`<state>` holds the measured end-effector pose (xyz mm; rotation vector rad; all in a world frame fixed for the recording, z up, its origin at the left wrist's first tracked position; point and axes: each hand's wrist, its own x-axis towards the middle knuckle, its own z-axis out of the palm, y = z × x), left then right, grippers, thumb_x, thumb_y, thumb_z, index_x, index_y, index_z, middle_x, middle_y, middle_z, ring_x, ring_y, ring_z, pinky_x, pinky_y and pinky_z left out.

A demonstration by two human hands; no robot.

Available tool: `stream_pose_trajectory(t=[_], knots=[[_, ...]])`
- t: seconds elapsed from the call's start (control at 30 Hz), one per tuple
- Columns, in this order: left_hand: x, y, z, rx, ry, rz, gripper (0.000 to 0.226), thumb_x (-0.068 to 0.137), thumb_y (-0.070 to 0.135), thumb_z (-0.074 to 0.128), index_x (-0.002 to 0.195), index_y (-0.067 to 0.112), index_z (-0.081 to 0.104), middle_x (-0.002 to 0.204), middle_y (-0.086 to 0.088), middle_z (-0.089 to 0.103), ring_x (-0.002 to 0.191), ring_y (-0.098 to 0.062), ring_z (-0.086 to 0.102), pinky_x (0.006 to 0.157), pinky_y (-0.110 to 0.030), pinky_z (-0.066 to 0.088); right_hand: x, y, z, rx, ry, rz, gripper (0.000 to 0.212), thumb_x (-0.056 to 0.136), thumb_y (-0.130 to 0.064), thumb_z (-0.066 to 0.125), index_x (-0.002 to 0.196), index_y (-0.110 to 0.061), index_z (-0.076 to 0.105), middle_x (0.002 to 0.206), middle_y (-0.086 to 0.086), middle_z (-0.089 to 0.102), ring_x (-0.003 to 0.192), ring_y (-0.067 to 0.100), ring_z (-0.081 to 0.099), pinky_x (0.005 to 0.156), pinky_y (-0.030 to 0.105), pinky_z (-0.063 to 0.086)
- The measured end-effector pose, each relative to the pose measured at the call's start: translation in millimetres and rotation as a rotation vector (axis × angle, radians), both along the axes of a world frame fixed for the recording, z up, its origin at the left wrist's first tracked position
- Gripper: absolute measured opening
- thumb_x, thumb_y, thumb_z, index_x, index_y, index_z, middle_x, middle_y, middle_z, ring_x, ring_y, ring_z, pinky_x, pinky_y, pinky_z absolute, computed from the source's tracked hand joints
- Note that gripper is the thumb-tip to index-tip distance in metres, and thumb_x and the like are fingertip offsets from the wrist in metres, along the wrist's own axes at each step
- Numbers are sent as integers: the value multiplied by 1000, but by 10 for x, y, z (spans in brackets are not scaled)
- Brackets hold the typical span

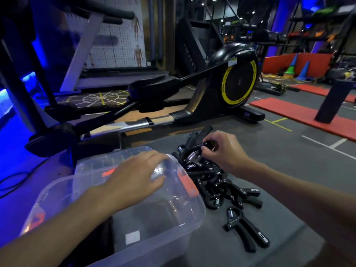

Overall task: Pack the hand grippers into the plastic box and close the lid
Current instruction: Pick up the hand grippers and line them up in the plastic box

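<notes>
A clear plastic box (173,226) with orange latches stands open at the lower left on a grey surface. Its clear lid (96,164) lies behind it. My left hand (134,176) rests flat on the box's far rim, fingers spread. To the right of the box lies a pile of several black hand grippers (221,187) with metal springs. My right hand (221,149) is at the far end of the pile, closed on one black hand gripper (198,141) that is lifted above the others. A single hand gripper (244,230) lies apart, nearest to me.
The grey surface (269,170) extends right of the pile. An elliptical trainer (221,89) with a yellow-ringed wheel stands beyond it, a treadmill (107,60) at far left. Red mats (300,114) and a black post (335,101) are on the floor at right.
</notes>
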<state>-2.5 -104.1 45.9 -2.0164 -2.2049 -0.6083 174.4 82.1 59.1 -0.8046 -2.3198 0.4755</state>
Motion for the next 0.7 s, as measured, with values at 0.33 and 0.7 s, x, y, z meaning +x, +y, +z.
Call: stream_pose_trajectory(t=[0.33, 0.7], knots=[[-560, -446, -41, 66, -8, 65, 49, 76, 47, 73, 120, 32, 57, 115, 23, 53, 107, -3, 53, 86, -17, 41, -822, -614, -37, -65, 20, 195, 4, 81, -23, 68, 78, -23, 70, 71, -5, 64, 68, 8, 58, 65, 28, 46], [-880, -677, -22, 125, 31, 192, 20, 80, 35, 69, 98, 27, 64, 86, 15, 54, 85, -8, 52, 70, -38, 48, -1332, -945, -61, -204, 63, 315, 8, 86, -26, 67, 79, -22, 68, 65, -3, 64, 56, 8, 51, 52, 25, 42]])
